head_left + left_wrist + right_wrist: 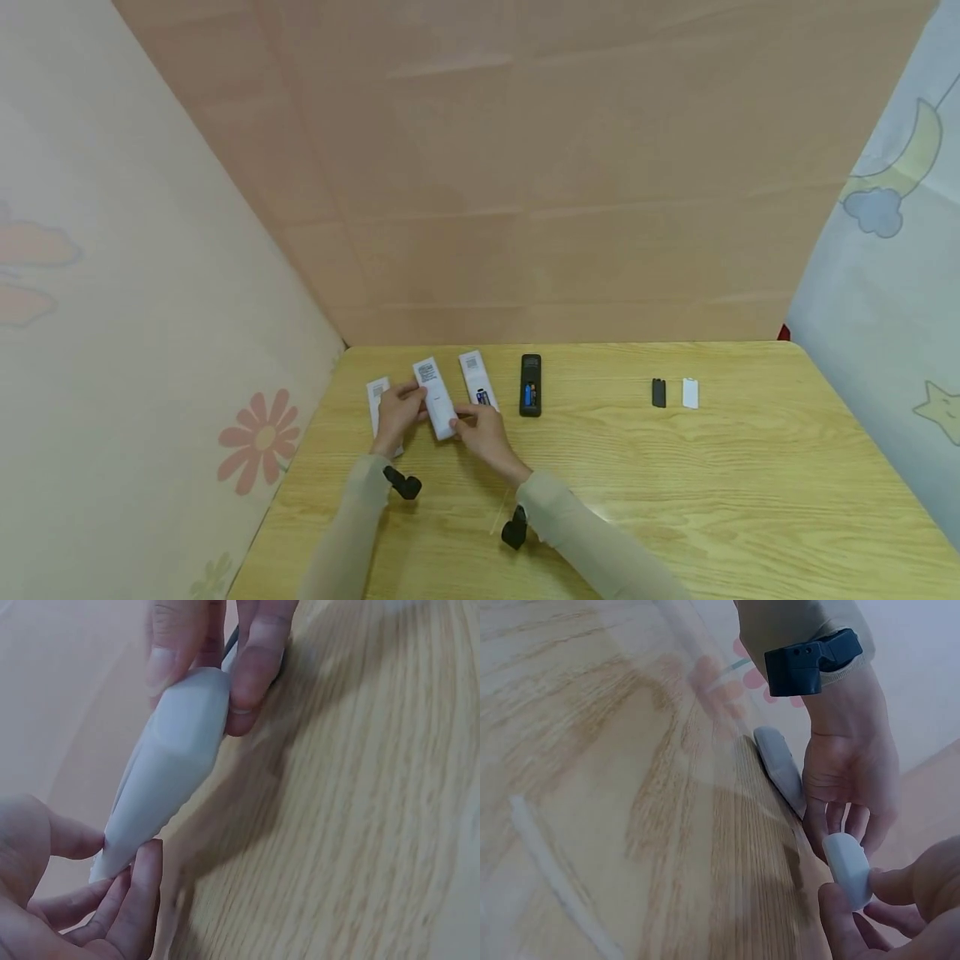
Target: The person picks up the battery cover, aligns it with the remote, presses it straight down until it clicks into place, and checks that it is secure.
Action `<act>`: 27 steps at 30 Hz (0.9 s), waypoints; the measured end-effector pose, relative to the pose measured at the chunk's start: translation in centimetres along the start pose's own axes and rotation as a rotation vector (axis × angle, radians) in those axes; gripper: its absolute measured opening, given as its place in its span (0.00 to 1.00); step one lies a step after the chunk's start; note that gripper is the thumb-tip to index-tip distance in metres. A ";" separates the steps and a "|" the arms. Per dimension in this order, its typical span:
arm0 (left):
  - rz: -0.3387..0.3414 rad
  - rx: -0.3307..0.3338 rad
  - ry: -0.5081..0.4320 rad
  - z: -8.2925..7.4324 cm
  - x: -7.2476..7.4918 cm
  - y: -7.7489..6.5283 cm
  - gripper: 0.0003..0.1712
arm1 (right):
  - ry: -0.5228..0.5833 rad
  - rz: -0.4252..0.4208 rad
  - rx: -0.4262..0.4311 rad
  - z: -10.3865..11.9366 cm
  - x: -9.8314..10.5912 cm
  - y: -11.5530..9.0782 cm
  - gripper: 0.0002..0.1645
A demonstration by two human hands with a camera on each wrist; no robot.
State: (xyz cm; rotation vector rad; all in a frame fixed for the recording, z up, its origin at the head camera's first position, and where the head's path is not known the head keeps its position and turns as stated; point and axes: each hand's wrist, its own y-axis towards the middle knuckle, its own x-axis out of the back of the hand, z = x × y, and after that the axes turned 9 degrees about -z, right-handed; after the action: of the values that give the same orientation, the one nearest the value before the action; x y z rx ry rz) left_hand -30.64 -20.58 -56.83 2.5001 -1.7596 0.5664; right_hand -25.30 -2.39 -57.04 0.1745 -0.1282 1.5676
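Both hands hold a white remote control above the table, its labelled back facing up. My left hand pinches it at the far end's left side, thumb and fingers on opposite faces in the left wrist view. The near end is pinched by my right hand; in the right wrist view the remote's rounded end shows between thumb and fingers. Partly behind the left hand lies another white remote. Beyond the right hand, a third white remote lies with batteries visible in its uncovered compartment.
A black remote lies to the right, blue batteries exposed. Farther right on the wooden table are a black battery cover and a white battery cover. Walls stand at the table's back and sides.
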 end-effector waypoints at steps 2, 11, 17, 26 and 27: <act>-0.010 0.005 0.015 0.1 -0.1 0.1 0.25 | -0.016 -0.010 0.001 0.0 -0.1 0.0 0.17; -0.021 -0.001 0.071 0.2 -0.3 0.2 0.25 | -0.030 -0.029 -0.007 -0.2 -0.3 0.0 0.17; -0.022 -0.038 0.113 0.1 -0.2 -0.2 0.24 | -0.011 -0.022 -0.025 -0.3 -0.5 0.0 0.17; -0.032 -0.094 0.257 -0.5 0.1 0.1 0.22 | -0.028 -0.018 -0.013 -0.6 -1.0 0.3 0.17; -0.033 -0.098 0.278 -0.5 0.0 0.2 0.22 | -0.029 -0.018 -0.014 -0.6 -1.0 0.3 0.17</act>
State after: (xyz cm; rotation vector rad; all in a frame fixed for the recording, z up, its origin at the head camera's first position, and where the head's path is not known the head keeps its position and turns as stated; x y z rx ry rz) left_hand -30.97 -20.57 -56.38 2.2532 -1.6009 0.7639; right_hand -25.63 -3.28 -57.80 0.1870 -0.1599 1.5460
